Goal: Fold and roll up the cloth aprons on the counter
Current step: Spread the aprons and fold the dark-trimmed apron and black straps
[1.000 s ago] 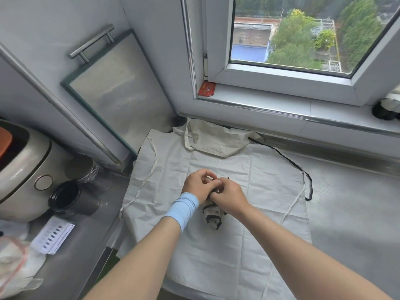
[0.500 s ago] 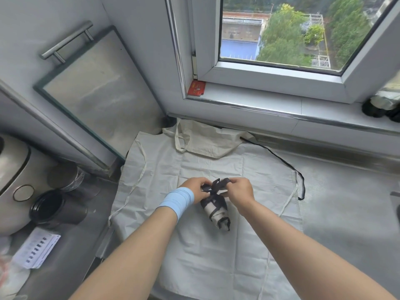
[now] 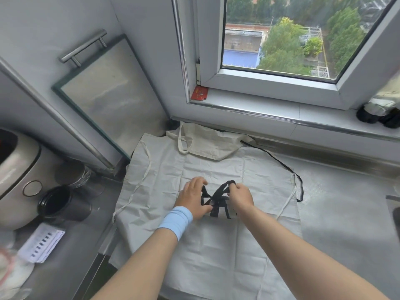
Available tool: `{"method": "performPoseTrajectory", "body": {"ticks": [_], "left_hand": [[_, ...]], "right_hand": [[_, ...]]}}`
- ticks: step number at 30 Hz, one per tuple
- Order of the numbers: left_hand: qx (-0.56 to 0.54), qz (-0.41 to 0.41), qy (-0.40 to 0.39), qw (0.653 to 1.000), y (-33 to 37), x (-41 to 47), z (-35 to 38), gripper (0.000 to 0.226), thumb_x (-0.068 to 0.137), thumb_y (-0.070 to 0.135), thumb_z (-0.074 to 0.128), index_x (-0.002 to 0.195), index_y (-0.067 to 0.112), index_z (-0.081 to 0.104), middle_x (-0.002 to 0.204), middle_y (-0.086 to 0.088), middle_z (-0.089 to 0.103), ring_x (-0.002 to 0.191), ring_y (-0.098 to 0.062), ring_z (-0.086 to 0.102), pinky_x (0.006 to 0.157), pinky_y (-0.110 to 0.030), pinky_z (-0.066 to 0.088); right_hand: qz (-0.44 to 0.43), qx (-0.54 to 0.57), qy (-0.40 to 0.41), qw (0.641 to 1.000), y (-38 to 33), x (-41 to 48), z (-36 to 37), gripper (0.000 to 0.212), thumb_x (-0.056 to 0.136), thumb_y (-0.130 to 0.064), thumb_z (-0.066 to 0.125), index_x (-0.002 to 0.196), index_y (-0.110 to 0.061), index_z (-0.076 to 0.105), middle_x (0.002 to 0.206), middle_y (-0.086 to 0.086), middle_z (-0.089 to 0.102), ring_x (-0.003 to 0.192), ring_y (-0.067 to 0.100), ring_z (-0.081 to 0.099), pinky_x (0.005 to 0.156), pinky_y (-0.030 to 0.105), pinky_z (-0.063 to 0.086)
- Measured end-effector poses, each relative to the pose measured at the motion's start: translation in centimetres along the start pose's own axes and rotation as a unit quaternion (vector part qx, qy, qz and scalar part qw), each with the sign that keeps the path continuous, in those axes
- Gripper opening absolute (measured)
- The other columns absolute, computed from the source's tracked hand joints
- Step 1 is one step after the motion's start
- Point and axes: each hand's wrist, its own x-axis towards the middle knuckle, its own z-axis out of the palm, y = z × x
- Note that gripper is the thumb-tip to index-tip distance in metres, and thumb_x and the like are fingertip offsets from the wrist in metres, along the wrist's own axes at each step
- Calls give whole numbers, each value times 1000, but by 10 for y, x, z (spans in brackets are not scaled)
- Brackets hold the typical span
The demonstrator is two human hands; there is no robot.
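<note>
Black ties (image 3: 218,191) now spread wider apart, both hands (image 3: 192,200) pinching them over rolled apron (image 3: 218,210).

apron (image 3: 216,245): matt creased off-white cloth | ties (image 3: 216,193) on apron: black woven tape | counter (image 3: 346,224) under apron: brushed metal, dull sheen | jar (image 3: 58,204) left of apron: glossy black | wristband (image 3: 176,221): soft blue cloth

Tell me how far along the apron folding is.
Done: one apron looks already rolled into a small bundle. In hand: the left hand and right hand pull its black ties apart, apparently knotting them. Left: the cream apron beneath lies spread flat on the counter, and another, crumpled, cloth lies behind.
</note>
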Motion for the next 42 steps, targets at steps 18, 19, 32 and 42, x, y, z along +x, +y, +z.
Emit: {"method": "performPoseTrajectory", "body": {"ticks": [18,19,32,42], "left_hand": [[-190,-37,-35,980,69,-40,-66,23,76,52,50,84,31,57,88,2,63,83,-22,60,82,-43,52],[-155,-27,12,987,75,-42,-72,28,85,56,45,85,30,56,88,3,63,83,-22,59,79,-40,50],[-108,-12,314,943,153,-49,-274,40,100,40,34,96,16,66,97,-14,69,81,-32,55,73,-34,46],[-132,116,421,890,168,5,-457,14,97,25,48,108,18,43,96,-2,61,79,-25,61,68,-33,49]], "right_hand": [[-251,-89,114,957,-66,-74,-20,27,101,-32,39,80,-18,50,78,1,57,80,28,55,67,36,37],[-262,-85,111,955,-78,-81,-22,28,101,-33,41,80,-18,51,77,0,58,79,26,55,67,35,36],[-381,11,11,924,-266,-180,-75,20,93,-27,55,78,-20,66,75,-1,70,76,24,68,68,38,57],[-502,100,24,859,-447,-219,-71,12,97,-27,52,95,-22,63,77,-1,74,76,18,72,73,43,60]]}}
